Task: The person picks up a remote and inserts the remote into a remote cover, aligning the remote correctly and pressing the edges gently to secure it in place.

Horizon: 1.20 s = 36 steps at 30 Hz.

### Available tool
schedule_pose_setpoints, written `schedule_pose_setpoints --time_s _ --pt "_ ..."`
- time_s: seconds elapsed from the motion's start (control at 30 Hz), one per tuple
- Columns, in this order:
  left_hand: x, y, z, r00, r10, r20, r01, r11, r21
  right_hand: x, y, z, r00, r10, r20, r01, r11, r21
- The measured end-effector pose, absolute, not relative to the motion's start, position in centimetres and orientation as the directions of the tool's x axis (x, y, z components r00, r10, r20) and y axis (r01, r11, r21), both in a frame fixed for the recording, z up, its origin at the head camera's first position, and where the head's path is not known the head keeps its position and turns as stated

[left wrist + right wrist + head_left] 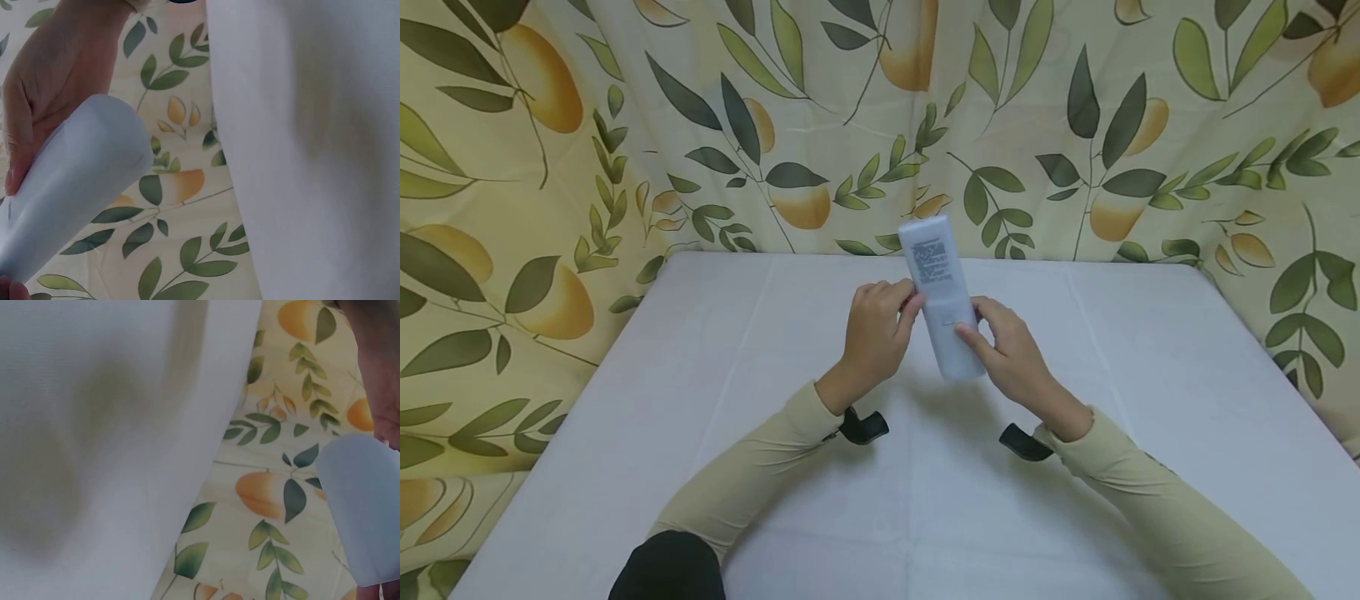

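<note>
A long, pale bluish-white container (942,298), with a block of dark print on the side that faces up, is held tilted above the white table. Its top leans to the left in the head view. At its left edge, my left hand (878,327) pinches it with curled fingers and thumb. Lower down, my right hand (1017,357) grips the right side, thumb across the front. One smooth rounded end of the container (94,156) shows in the left wrist view. The right wrist view catches only part of the container (365,506) at its right edge.
A white cloth covers the table (820,517). Behind and beside it hangs a curtain (850,150) printed with leaves and orange fruit. Each wrist carries a black strapped piece, such as the left one (863,427). A dark rounded shape (668,568) sits at the bottom left.
</note>
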State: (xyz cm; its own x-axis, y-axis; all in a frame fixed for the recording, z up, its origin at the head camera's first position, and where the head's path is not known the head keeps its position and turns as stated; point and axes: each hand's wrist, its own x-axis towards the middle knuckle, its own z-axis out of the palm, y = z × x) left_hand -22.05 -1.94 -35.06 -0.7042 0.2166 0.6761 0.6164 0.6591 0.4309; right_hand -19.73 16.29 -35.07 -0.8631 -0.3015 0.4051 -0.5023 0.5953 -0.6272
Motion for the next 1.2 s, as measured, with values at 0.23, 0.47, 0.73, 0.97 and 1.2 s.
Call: schedule_pose_setpoints --time_s 0.23,0.47,0.73,0.97,1.2 --pt "-22.2 -2.2 -35.2 -0.718 0.242 0.653 0.609 0.674 0.419 -19.9 16.3 -35.1 -0.852 -0.287 0.437 -0.513 0.618 -0.596" --pt "-22.4 -2.9 -35.3 -0.798 0.242 0.551 0.591 0.491 0.640 -20.3 16.1 -35.6 -0.720 -0.397 0.570 -0.607 0.757 -0.240" --pt "-22.4 -2.9 -35.7 -0.818 0.092 0.568 0.521 0.537 0.664 -20.9 16.8 -36.1 -0.504 -0.570 0.649 -0.554 0.790 0.263" --pt "-22.6 -2.9 -36.1 -0.889 0.048 0.455 0.440 0.363 0.821 -21.0 16.8 -36.9 -0.511 -0.578 0.636 -0.516 0.798 0.311" --pt "-22.7 -3.4 -35.7 -0.917 0.036 0.396 0.388 0.305 0.870 -21.1 17.4 -37.2 -0.501 -0.564 0.657 -0.502 0.808 0.310"
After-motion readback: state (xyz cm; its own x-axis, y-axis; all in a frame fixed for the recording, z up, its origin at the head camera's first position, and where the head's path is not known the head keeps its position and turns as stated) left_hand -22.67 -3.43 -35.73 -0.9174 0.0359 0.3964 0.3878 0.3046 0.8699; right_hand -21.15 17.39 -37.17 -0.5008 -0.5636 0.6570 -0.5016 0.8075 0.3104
